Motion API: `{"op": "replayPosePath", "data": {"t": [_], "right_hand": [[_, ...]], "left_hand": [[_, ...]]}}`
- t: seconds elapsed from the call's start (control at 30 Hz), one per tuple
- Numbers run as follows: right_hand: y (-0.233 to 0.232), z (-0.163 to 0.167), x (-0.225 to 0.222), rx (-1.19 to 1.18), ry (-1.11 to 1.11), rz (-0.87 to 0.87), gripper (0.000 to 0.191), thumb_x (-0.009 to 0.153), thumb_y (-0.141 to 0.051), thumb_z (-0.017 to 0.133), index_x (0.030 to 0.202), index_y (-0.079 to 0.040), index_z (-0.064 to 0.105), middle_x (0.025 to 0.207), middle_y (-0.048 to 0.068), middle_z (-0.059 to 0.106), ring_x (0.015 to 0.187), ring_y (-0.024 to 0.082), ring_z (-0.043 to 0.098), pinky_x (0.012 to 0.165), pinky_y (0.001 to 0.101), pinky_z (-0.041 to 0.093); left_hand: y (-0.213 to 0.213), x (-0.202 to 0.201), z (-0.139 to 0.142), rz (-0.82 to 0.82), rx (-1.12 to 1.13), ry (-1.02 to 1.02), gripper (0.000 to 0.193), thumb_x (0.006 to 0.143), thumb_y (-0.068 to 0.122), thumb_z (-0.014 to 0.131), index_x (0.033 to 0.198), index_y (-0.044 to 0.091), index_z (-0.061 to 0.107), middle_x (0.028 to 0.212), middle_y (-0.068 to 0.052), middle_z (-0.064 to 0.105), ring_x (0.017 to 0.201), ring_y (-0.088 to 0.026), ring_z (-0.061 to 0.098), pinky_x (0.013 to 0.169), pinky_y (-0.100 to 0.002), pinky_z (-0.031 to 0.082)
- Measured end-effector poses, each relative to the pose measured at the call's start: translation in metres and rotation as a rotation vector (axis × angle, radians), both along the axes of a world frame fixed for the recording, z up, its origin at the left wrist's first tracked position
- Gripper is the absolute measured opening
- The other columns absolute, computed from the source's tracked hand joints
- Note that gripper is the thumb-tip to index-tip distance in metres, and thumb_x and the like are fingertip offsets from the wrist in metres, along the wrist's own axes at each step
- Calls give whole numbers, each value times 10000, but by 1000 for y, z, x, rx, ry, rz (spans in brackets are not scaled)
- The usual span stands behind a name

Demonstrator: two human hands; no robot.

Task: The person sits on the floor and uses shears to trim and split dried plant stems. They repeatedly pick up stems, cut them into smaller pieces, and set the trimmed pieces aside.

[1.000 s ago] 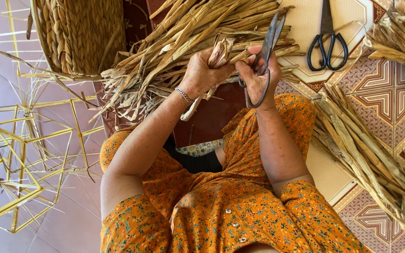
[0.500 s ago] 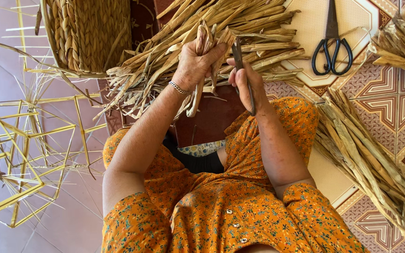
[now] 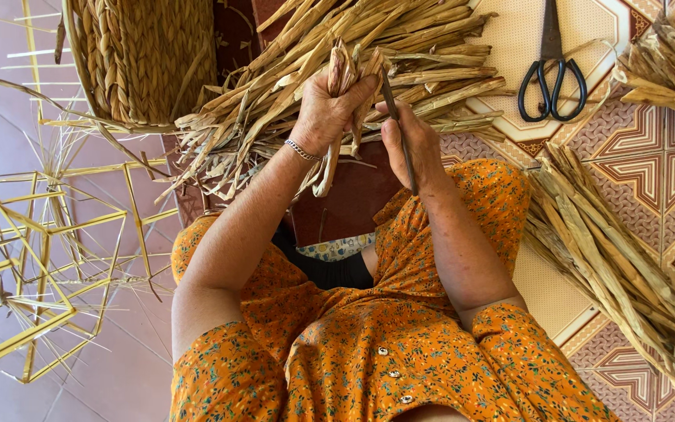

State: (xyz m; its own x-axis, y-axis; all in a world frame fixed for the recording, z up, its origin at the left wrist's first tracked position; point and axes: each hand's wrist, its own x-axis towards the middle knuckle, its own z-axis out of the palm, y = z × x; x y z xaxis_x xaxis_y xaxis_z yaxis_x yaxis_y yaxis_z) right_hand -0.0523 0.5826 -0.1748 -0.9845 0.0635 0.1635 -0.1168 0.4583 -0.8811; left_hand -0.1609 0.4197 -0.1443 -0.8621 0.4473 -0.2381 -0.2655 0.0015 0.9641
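Both my hands have drawn closer since a second ago, and the scissors now stand edge-on.

My left hand [image 3: 323,109] is clenched around a folded dried leaf strip [image 3: 343,69]; my right hand [image 3: 409,141] is wrapped around thin dark scissors [image 3: 397,125] just beside it. Flat, papery straw-coloured strips [image 3: 369,47] fan behind; a braided basket [image 3: 146,59] sits left, black-handled scissors [image 3: 552,66] lie right on open tile.

Orange floral short-sleeved dress [image 3: 369,359], silver bracelet [image 3: 300,149] on left wrist.

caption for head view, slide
Left hand grips dried straw strips; right hand holds slim dark tool over straw pile.
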Motion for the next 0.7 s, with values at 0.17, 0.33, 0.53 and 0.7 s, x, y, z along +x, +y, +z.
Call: {"op": "replayPosePath", "data": {"t": [0.17, 0.33, 0.53, 0.7], "right_hand": [[-8, -9, 6, 7, 84, -52, 572, 1162, -508, 272, 1212, -51, 613, 648, -8, 522, 583, 151, 614, 542, 336, 487], [-12, -14, 4, 36, 106, -105, 579, 1154, -520, 258, 1115, -77, 628, 627, -25, 528, 523, 139, 600, 482, 315, 487], [-9, -12, 3, 7, 123, -53, 600, 1166, -520, 243, 1269, -22, 561, 701, 11, 516, 605, 160, 590, 528, 343, 473], [-8, -19, 6, -12, 119, -81, 574, 1174, -504, 248, 1218, -20, 552, 657, 16, 483, 562, 185, 551, 525, 373, 442]], "left_hand": [[2, 2, -3, -18, -1, -12, 200, 981, 212, 760, 843, 79, 701, 609, 19, 630, 425, -52, 490, 380, -234, 402], [3, 1, 1, -16, -32, -16, 155, 976, 219, 755, 904, 82, 744, 625, 27, 643, 439, -45, 502, 384, -230, 408], [0, 3, 6, -79, -96, -60, 193, 962, 253, 763, 889, 75, 753, 605, 27, 629, 434, -42, 494, 393, -231, 411], [2, 8, 0, -99, -101, -70, 207, 965, 254, 762, 879, 66, 758, 598, 23, 621, 437, -41, 483, 396, -230, 397]]}}
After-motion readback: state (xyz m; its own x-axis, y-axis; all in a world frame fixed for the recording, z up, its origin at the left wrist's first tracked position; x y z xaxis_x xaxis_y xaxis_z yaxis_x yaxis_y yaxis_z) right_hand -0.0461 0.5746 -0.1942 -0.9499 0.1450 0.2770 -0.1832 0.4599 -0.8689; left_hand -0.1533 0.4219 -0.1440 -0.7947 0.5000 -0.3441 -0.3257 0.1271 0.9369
